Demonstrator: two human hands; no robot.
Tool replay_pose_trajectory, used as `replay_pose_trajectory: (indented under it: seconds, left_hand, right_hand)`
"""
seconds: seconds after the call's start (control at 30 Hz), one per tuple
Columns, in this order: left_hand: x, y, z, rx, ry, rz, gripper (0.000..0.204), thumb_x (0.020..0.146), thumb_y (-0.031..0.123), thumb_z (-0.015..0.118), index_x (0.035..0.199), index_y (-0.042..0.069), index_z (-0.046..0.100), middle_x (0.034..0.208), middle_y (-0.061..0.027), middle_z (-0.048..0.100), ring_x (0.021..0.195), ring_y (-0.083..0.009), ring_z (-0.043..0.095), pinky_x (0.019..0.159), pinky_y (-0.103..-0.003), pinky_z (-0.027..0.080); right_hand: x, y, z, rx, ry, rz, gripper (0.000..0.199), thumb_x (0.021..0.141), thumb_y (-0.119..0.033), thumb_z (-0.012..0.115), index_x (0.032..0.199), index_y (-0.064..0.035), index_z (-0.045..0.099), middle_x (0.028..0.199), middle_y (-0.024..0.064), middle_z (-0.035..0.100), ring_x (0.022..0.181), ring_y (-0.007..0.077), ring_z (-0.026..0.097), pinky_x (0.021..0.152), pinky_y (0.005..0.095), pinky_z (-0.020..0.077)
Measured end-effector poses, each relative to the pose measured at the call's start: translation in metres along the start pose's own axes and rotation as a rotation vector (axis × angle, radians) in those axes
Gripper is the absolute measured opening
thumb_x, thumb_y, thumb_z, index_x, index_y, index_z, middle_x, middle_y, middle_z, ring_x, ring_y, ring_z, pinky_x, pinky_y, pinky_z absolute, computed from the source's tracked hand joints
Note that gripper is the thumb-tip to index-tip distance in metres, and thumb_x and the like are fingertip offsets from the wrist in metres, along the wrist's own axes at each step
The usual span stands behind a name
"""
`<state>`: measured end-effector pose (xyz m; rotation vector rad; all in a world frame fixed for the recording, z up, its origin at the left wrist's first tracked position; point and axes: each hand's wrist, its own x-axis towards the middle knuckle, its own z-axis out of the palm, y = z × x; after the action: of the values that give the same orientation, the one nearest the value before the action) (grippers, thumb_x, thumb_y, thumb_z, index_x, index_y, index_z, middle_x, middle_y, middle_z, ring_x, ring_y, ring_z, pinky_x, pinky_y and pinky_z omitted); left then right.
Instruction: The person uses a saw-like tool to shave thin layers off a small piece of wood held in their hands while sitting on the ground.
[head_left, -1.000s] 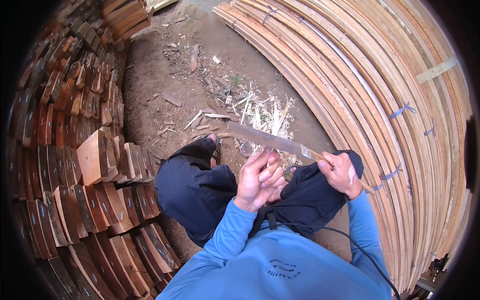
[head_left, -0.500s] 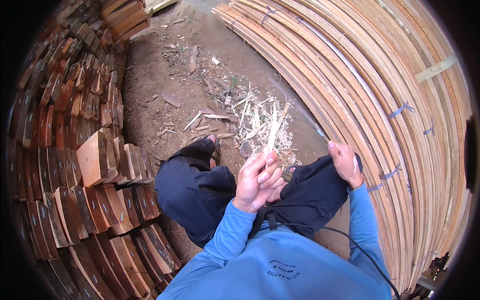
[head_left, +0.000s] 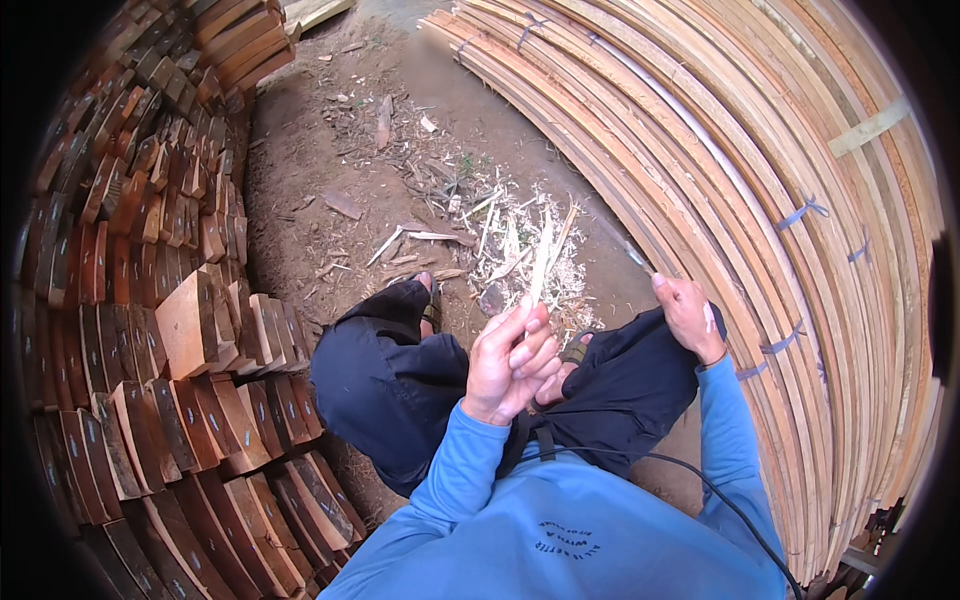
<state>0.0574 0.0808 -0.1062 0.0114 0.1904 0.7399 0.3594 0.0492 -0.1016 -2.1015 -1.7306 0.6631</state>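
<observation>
Seated worker hemmed in: stacked wood blocks [head_left: 150, 330] wall off left side, long bent slats [head_left: 780, 200] close right. Open dirt strip [head_left: 320, 150] runs ahead, littered with shavings pile [head_left: 520, 250]. Knees [head_left: 390, 350] block low reach; slats lie just beside right hand [head_left: 688, 315].

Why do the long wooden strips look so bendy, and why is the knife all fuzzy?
Head view: the fisheye lens curves the long wooden strips toward the rim, with black corners around the picture; the knife blade in the right hand is smeared by motion blur; the stick in the left hand looks sharper; daylight is soft, without hard shadows.
</observation>
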Motion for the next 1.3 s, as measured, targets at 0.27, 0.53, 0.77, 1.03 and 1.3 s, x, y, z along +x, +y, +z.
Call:
replay_pose_trajectory:
  seconds: [0.27,0.53,0.77,1.03,1.3]
  left_hand:
    - [0.004,-0.004,-0.007,0.003,0.022,-0.018,0.032,0.113,0.028,0.037,0.090,0.009,0.047,0.054,0.0065,0.034,0.044,-0.0048,0.026,0.043,-0.023,0.022]
    - [0.008,-0.006,-0.012,0.068,0.088,0.021,0.034,0.112,0.032,0.041,0.088,0.008,0.047,0.053,0.0062,0.034,0.043,-0.0058,0.025,0.044,-0.024,0.023]
    - [-0.002,-0.004,0.013,0.181,0.055,0.050,0.031,0.112,0.029,0.039,0.089,0.009,0.047,0.054,0.0072,0.036,0.043,-0.0044,0.026,0.043,-0.023,0.023]
    - [0.007,-0.008,-0.001,0.281,0.141,0.116,0.032,0.112,0.029,0.039,0.089,0.009,0.047,0.054,0.0062,0.036,0.043,-0.0045,0.025,0.043,-0.023,0.022]
    - [0.007,-0.007,-0.007,0.110,0.074,0.010,0.033,0.112,0.032,0.040,0.089,0.009,0.048,0.054,0.0057,0.036,0.044,-0.0055,0.026,0.044,-0.024,0.022]
  right_hand:
    - [-0.022,-0.037,-0.009,0.043,-0.182,-0.227,0.051,0.099,-0.041,0.061,0.069,-0.0002,0.053,0.059,0.0238,0.040,0.054,0.0432,0.043,0.052,0.0475,0.0353]
    - [-0.008,-0.022,-0.001,-0.101,-0.065,-0.233,0.054,0.095,-0.045,0.063,0.067,-0.0003,0.052,0.058,0.0235,0.046,0.054,0.0437,0.047,0.053,0.0480,0.0370]
    - [0.010,0.012,0.004,-0.103,0.061,-0.085,0.055,0.103,-0.044,0.053,0.072,0.0005,0.058,0.060,0.0227,0.049,0.058,0.0392,0.050,0.057,0.0459,0.0402]
    - [-0.015,-0.040,-0.009,0.063,-0.172,-0.209,0.049,0.102,-0.038,0.058,0.071,0.0006,0.056,0.058,0.0223,0.044,0.053,0.0401,0.046,0.052,0.0445,0.0374]
    - [-0.009,-0.034,-0.002,-0.029,-0.120,-0.226,0.052,0.098,-0.042,0.062,0.068,-0.0001,0.055,0.057,0.0232,0.044,0.053,0.0425,0.046,0.052,0.0460,0.0372]
